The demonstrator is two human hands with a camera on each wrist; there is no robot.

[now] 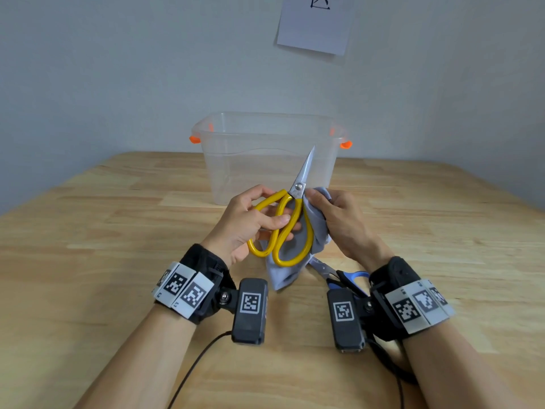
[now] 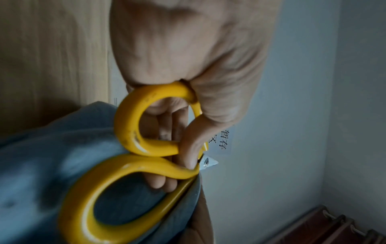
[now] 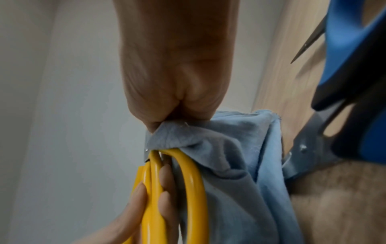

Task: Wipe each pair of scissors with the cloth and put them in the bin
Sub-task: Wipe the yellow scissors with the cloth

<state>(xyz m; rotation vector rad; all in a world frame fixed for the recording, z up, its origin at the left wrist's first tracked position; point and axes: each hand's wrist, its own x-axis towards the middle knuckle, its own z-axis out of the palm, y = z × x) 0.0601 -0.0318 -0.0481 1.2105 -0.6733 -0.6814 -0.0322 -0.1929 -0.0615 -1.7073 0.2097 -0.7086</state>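
Note:
My left hand (image 1: 259, 219) grips the yellow-handled scissors (image 1: 290, 228) by their handle loops, blades shut and pointing up and away toward the bin. In the left wrist view the left hand (image 2: 188, 115) has fingers through the upper loop of the yellow scissors (image 2: 133, 165). My right hand (image 1: 333, 214) holds a blue-grey cloth (image 1: 295, 261) bunched against the scissors just below the pivot. The right wrist view shows the cloth (image 3: 229, 158) pinched against the yellow handles (image 3: 188, 181). A clear plastic bin (image 1: 265, 134) with orange clips stands behind.
A second pair of scissors with blue and black handles (image 1: 345, 278) lies on the wooden table (image 1: 118, 231) under my right wrist, also in the right wrist view as the blue scissors (image 3: 344, 82). A paper sheet (image 1: 315, 22) hangs on the wall.

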